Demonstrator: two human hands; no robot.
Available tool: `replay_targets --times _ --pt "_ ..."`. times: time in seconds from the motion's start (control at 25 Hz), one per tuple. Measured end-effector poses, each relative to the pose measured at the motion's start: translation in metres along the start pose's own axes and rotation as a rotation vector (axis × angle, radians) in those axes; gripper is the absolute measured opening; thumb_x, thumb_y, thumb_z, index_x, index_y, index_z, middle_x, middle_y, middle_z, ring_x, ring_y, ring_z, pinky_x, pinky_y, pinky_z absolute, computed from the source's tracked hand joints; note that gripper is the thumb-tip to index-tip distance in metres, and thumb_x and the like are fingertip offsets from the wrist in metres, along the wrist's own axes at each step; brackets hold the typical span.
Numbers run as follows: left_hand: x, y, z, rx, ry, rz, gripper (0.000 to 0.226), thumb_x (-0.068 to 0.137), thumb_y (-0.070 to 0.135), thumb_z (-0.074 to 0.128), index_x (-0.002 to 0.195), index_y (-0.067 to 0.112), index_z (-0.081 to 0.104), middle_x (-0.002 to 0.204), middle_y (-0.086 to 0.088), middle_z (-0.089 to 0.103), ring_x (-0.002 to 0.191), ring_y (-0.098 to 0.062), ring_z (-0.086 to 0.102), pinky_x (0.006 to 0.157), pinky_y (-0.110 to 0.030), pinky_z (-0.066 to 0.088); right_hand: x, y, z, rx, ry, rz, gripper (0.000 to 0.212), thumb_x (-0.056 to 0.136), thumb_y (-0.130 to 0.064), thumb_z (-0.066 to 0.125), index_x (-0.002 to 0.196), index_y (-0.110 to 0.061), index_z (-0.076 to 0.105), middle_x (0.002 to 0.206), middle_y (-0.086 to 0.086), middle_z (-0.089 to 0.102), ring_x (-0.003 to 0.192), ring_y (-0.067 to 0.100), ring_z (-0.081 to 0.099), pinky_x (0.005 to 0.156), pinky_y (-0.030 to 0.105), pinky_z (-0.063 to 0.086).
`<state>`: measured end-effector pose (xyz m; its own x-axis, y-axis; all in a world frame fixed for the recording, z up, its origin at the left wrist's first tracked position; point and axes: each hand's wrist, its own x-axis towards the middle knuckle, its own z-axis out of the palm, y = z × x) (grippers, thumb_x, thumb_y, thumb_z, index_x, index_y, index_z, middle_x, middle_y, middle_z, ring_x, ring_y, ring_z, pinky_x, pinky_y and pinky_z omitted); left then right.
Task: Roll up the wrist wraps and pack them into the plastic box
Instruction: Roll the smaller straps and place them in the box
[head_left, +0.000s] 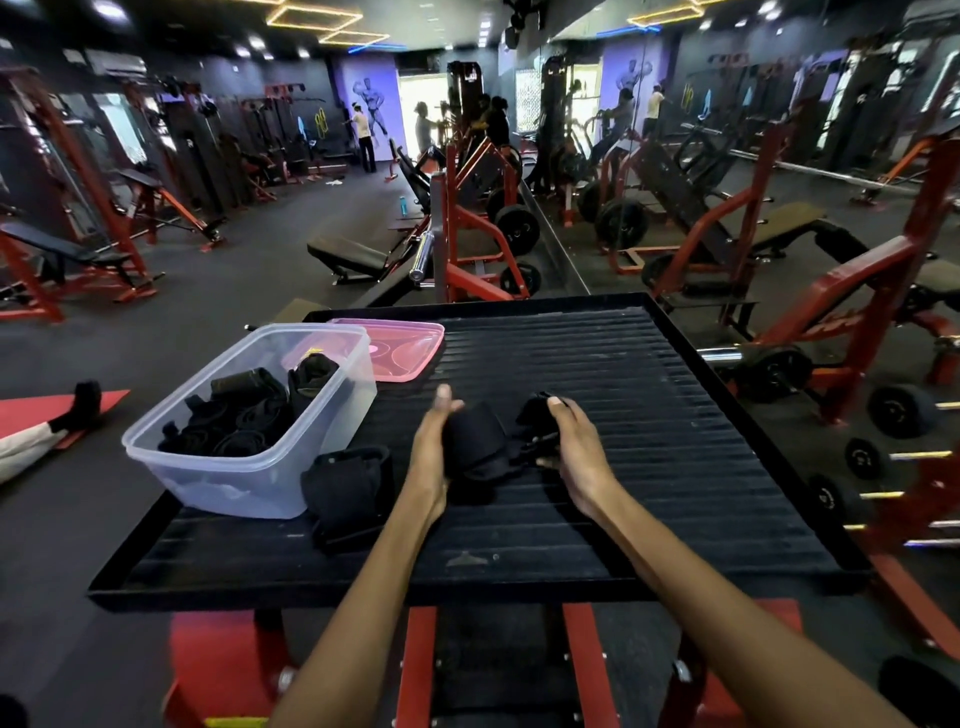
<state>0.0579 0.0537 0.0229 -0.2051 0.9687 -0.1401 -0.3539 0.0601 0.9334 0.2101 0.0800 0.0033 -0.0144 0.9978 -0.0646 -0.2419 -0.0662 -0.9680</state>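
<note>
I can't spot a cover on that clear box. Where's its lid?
The pink lid lies flat on the black ribbed platform, just behind the plastic box, at the platform's far left.

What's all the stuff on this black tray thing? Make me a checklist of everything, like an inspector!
Surface: black ribbed platform on a red frame.
Job's things: clear plastic box holding rolled black wraps; a wrist wrap between both hands; another loose wrap beside the box.
Clutter: pink lid behind the box.
Grippers: left hand and right hand both hold the wrap.
Cables: nothing seen.
Surroundings: gym with benches, weight plates, people far off.
</note>
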Motion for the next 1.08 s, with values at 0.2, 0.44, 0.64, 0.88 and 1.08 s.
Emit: replay_targets --times 0.2,0.44,0.64,0.88,1.08 --pt "-0.023 -0.018 0.008 0.404 0.099 0.195 0.080 0.066 0.026 0.083 0.131 0.028 0.037 0.114 0.006 0.053 0.103 -0.003 0.053 0.091 -0.021 0.037 -0.004 0.010 0.000 -0.258 0.077 -0.342 0.024 0.100 -0.026 0.041 0.114 -0.015 0.058 0.111 0.006 0.064 0.102 0.018 0.059 0.092 0.032 0.045" --pt "-0.011 -0.017 -0.011 0.709 -0.302 0.213 0.096 0.061 0.024 0.082 0.141 0.030 0.029 0.134 0.004 0.046 0.123 -0.007 0.044 0.095 -0.007 0.033 -0.012 0.012 -0.001 -0.465 -0.052 -0.652 0.035 0.097 -0.031 0.041 0.113 -0.006 0.060 0.111 -0.001 0.060 0.107 0.005 0.055 0.094 0.018 0.041" --pt "-0.010 -0.014 -0.012 0.844 -0.408 0.210 0.101 0.068 0.012 0.077 0.148 0.028 0.018 0.140 0.001 0.045 0.128 -0.009 0.043 0.101 -0.016 0.031 -0.013 0.014 -0.001 -0.610 -0.084 -0.847 0.046 0.097 -0.042 0.036 0.110 -0.006 0.061 0.111 -0.004 0.057 0.104 0.021 0.054 0.093 0.035 0.043" --pt "-0.002 -0.003 -0.010 0.972 -0.547 0.171 0.107 0.064 0.022 0.077 0.148 0.033 0.010 0.149 -0.001 0.035 0.137 -0.011 0.034 0.113 -0.028 0.031 -0.016 0.013 -0.005 -0.720 -0.101 -0.909 0.039 0.099 -0.042 0.033 0.109 -0.014 0.059 0.108 -0.006 0.058 0.097 0.017 0.052 0.089 0.038 0.041" --pt "0.003 -0.003 -0.010 1.007 -0.665 0.150 0.110 0.060 0.026 0.076 0.149 0.029 0.011 0.146 0.007 0.036 0.133 -0.004 0.035 0.109 -0.022 0.032 -0.021 0.010 -0.005 -0.872 -0.149 -1.051 0.030 0.099 -0.038 0.035 0.106 -0.018 0.056 0.109 -0.007 0.058 0.093 0.017 0.048 0.083 0.028 0.032"
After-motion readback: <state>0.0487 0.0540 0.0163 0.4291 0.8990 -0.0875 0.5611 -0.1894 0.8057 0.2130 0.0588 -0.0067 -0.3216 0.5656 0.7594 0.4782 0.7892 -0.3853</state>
